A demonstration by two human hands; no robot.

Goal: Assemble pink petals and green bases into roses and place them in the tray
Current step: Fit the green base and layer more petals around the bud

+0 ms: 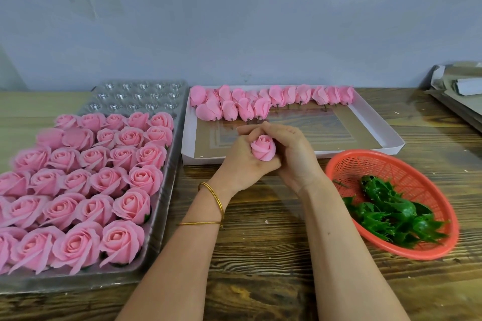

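**Two hands closed round one pink rose**

A rose (263, 148) of soft, matte pink petals, wound in a tight spiral, sits between the left hand (241, 164) and the right hand (296, 155), above the near edge of a shallow white cardboard box (386, 138). The fingers of both hands curl round it and grip it. Its long axis stands nearly upright, with the spiral opening turned up toward the camera and the lower end hidden between the palms. Closed pink buds (260, 103), egg-shaped, lie in rows along the far side of the box, their short stems pointing toward the person. On the left, a clear moulded plastic tray (167, 195) holds finished roses (78, 190), blooms upward, in rows; its far round cups are unfilled. On the right, a round red mesh basket (391, 164) holds glossy green bases (391, 212) with jagged leaves. All rest on a grained wooden table (260, 247). Two thin gold bangles (216, 199) circle the left wrist.
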